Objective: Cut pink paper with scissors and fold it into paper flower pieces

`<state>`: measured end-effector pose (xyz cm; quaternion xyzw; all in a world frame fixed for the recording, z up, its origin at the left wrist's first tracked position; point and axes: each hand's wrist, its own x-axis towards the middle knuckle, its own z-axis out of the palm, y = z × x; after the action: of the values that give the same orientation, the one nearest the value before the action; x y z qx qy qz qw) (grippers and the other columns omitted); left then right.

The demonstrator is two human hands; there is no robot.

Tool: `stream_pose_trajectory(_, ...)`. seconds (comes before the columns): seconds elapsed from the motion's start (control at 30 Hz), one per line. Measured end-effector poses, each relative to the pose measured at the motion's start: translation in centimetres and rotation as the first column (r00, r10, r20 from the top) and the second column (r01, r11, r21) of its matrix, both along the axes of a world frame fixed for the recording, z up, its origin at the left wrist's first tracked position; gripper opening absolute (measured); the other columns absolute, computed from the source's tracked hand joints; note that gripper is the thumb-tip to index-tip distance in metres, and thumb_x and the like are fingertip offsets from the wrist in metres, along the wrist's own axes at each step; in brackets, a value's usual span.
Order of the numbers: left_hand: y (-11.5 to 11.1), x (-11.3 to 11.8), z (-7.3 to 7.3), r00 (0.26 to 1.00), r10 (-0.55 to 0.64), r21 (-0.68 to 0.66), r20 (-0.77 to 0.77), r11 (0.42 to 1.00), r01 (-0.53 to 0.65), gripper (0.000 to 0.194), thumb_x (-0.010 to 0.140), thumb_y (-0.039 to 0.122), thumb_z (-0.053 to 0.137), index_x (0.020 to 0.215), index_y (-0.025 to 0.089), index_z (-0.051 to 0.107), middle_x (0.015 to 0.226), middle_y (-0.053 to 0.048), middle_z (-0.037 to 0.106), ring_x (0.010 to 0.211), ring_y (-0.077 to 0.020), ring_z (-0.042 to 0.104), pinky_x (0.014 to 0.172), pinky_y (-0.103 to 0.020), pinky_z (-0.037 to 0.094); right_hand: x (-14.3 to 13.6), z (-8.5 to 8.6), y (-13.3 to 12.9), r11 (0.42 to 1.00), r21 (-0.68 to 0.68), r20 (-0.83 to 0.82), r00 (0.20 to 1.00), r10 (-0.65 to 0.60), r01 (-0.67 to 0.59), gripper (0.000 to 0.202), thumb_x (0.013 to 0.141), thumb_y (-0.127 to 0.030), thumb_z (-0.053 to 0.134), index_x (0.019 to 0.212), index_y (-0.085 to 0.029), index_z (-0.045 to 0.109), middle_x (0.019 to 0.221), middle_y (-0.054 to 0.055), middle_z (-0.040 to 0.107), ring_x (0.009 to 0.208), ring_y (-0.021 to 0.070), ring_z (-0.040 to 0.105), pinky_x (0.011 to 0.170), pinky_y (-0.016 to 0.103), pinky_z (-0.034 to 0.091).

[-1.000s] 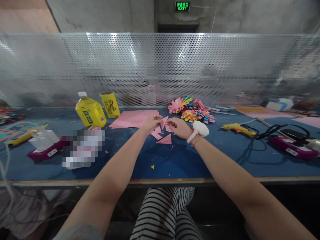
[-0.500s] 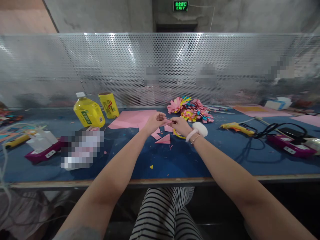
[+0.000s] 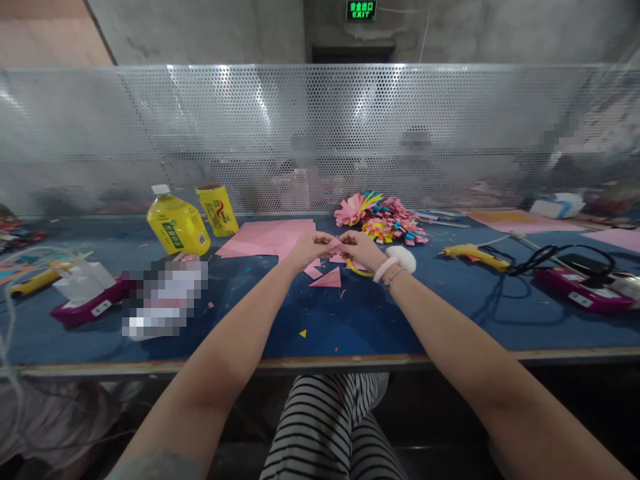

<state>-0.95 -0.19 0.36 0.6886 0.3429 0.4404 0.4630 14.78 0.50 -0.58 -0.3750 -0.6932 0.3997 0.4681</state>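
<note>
My left hand (image 3: pixel 315 247) and my right hand (image 3: pixel 356 245) meet over the middle of the table, fingers closed on a small piece of pink paper (image 3: pixel 335 247) between them. The fingers cover most of that piece. Just below lies a folded pink paper triangle (image 3: pixel 327 278), with pink scraps beside it. A yellow ring-shaped thing (image 3: pixel 361 271) shows partly under my right hand. Behind my left hand are flat sheets of pink paper (image 3: pixel 263 237). Paper flowers (image 3: pixel 383 220) in pink, yellow and blue rest behind my right hand.
On the left stand a yellow bottle (image 3: pixel 177 223) and a yellow canister (image 3: pixel 218 212), near a purple power strip (image 3: pixel 93 303). A yellow glue gun (image 3: pixel 475 256), black cables and another purple strip (image 3: pixel 583 291) lie right. A perforated metal screen (image 3: pixel 225 133) borders the table's back.
My hands have drawn closer together, fingertips now meeting around the pink paper. The fingers of my left hand have curled in lower, and less of the paper shows.
</note>
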Motion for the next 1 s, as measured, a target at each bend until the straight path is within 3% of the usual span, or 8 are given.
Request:
stream_pose_trajectory(0.17, 0.2, 0.2, 0.0, 1.0, 0.01, -0.004, 0.029, 1.0, -0.01, 0.023, 0.059, 0.02, 0.066, 0.079, 0.011, 0.061, 0.066, -0.004, 0.064, 0.061, -0.0104, 0.059, 0.06, -0.023, 0.048, 0.2, 0.2, -0.2, 0.997, 0.071, 0.041, 0.999, -0.031, 0.028, 0.021, 0.06, -0.032, 0.063, 0.066, -0.014, 0.054, 0.06, 0.0, 0.056, 0.051, 0.0077, 0.05, 0.05, 0.021, 0.043)
stream_pose_trajectory(0.43, -0.5, 1.0, 0.3, 0.989, 0.108, -0.045, 0.096, 0.994, -0.104, 0.018, 0.057, 0.018, 0.067, 0.072, 0.011, 0.06, 0.06, -0.004, 0.063, 0.058, -0.0106, 0.06, 0.062, -0.025, 0.049, 0.1, 0.7, -0.5, 0.999, 0.044, -0.04, 0.999, -0.013, 0.014, 0.024, 0.06, -0.034, 0.064, 0.061, -0.014, 0.052, 0.056, -0.001, 0.055, 0.049, 0.007, 0.049, 0.05, 0.021, 0.043)
stream_pose_trajectory(0.67, -0.9, 1.4, 0.6, 0.973, 0.17, -0.143, 0.155, 0.978, -0.148, 0.014, 0.055, 0.013, 0.066, 0.067, 0.01, 0.06, 0.056, -0.002, 0.061, 0.053, -0.0103, 0.059, 0.06, -0.026, 0.05, 0.2, 0.7, -0.7, 0.994, -0.054, -0.179, 0.981, 0.079, -0.09, 0.02, 0.056, -0.027, 0.067, 0.06, -0.015, 0.052, 0.055, -0.003, 0.054, 0.049, 0.0061, 0.05, 0.05, 0.019, 0.04)
stream_pose_trajectory(1.0, -1.4, 1.3, 1.1, 0.952, 0.172, -0.298, 0.254, 0.95, -0.092, 0.013, 0.055, 0.004, 0.056, 0.067, 0.009, 0.058, 0.054, -0.003, 0.06, 0.052, -0.0118, 0.059, 0.06, -0.027, 0.05, -0.2, 1.4, -1.4, 0.958, -0.257, -0.346, 0.938, 0.032, -0.127, 0.015, 0.047, -0.013, 0.063, 0.056, -0.015, 0.051, 0.048, -0.004, 0.053, 0.045, 0.0068, 0.049, 0.048, 0.02, 0.039)
